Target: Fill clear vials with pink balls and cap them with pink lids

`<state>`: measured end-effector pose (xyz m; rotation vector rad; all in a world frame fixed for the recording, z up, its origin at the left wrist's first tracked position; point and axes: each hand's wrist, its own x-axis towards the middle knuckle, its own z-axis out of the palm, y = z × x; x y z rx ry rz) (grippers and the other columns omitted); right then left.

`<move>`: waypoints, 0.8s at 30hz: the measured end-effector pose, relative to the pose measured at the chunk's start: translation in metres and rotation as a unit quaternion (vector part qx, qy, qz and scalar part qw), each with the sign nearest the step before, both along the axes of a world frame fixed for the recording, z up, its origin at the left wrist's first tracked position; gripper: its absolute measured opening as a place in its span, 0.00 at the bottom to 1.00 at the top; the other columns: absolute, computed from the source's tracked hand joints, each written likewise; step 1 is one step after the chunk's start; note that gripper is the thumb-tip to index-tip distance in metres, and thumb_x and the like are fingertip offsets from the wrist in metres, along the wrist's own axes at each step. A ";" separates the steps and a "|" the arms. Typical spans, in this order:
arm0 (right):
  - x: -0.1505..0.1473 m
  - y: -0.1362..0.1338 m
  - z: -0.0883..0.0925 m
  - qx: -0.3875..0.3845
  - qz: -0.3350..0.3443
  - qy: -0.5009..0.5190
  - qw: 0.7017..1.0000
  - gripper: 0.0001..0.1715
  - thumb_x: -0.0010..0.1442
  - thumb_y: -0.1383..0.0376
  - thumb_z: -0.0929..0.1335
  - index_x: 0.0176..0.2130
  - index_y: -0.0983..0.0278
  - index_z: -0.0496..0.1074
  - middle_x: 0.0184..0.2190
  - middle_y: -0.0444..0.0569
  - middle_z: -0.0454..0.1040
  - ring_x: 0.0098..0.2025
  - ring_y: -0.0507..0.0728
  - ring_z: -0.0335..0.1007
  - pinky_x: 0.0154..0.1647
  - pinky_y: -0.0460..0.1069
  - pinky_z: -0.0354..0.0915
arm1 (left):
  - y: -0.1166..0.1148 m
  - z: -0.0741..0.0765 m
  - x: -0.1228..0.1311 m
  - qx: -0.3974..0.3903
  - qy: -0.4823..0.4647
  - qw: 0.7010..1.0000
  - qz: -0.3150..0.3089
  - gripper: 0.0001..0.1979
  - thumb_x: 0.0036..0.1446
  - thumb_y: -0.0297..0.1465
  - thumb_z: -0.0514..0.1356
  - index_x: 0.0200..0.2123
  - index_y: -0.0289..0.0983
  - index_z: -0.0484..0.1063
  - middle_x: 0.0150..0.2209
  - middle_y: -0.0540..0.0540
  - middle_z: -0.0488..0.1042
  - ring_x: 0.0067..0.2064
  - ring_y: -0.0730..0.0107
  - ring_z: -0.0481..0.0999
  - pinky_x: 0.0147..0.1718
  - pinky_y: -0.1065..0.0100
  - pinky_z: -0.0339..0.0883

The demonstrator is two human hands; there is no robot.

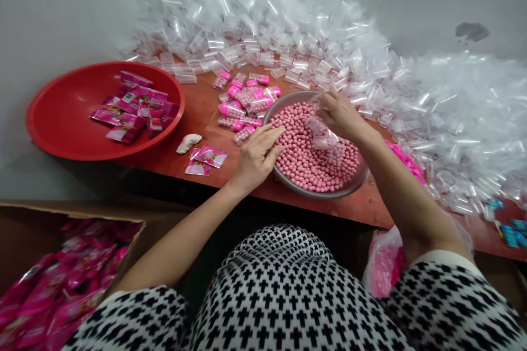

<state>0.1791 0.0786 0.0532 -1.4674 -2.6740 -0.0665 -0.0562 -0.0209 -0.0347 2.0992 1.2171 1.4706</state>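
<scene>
A grey bowl [325, 194] full of small pink balls [296, 142] stands on the table in front of me. Several clear plastic tubes [327, 142] lie on the balls in its right half. At the bowl's left rim, my left hand [258, 156] has its fingers stretched out and holds nothing. My right hand [340, 114] is above the far right part of the bowl, fingers curled and pinched on what looks like a clear plastic tube; the fingertips are partly hidden. Filled tubes with pink caps [247, 100] are heaped just left of the bowl.
A huge pile of clear tubes [255, 16] covers the table's back. Pink sachets [132, 104] lie in a red basin [45, 120] at left. More sachets [209, 156] and a whitish lump [189, 143] are nearby. Pink caps [405, 162] lie right; a carton [142, 241] stands below.
</scene>
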 end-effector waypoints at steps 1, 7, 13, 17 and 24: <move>0.010 -0.015 0.003 -0.022 0.026 -0.002 0.999 0.21 0.67 0.66 0.62 0.56 0.67 0.72 0.52 0.61 0.76 0.51 0.64 0.72 0.49 0.54 0.65 | -0.003 -0.004 0.002 0.007 0.014 1.000 -0.001 0.16 0.67 0.31 0.59 0.56 0.37 0.75 0.56 0.42 0.79 0.64 0.57 0.72 0.64 0.51 0.66; 0.008 -0.086 -0.007 -0.147 -0.044 -0.210 0.966 0.14 0.64 0.66 0.64 0.42 0.66 0.79 0.41 0.59 0.81 0.40 0.63 0.77 0.36 0.51 0.62 | -0.004 -0.018 0.013 0.022 0.028 0.999 0.022 0.17 0.69 0.28 0.53 0.56 0.37 0.75 0.58 0.43 0.77 0.69 0.57 0.65 0.67 0.48 0.61; -0.020 -0.076 -0.037 -0.204 -0.063 0.063 0.975 0.07 0.57 0.73 0.66 0.35 0.67 0.74 0.35 0.55 0.79 0.39 0.60 0.74 0.41 0.51 0.64 | -0.005 -0.014 0.009 0.010 0.037 0.999 0.025 0.18 0.68 0.27 0.53 0.58 0.35 0.74 0.59 0.41 0.76 0.67 0.59 0.68 0.68 0.51 0.61; -0.002 -0.077 -0.040 -0.339 -0.076 0.449 0.823 0.13 0.50 0.64 0.75 0.35 0.63 0.70 0.33 0.44 0.75 0.36 0.55 0.74 0.40 0.51 0.71 | -0.009 0.006 0.011 0.013 0.048 0.998 0.035 0.19 0.66 0.28 0.57 0.58 0.35 0.73 0.59 0.40 0.76 0.66 0.56 0.69 0.69 0.49 0.58; 0.006 -0.090 -0.036 -0.334 -0.064 0.624 0.704 0.27 0.41 0.54 0.82 0.33 0.62 0.70 0.28 0.41 0.73 0.30 0.50 0.71 0.34 0.48 0.72 | 0.001 0.032 0.047 -0.204 -0.123 0.961 -0.140 0.16 0.58 0.36 0.64 0.47 0.35 0.80 0.42 0.43 0.82 0.43 0.60 0.82 0.46 0.61 0.77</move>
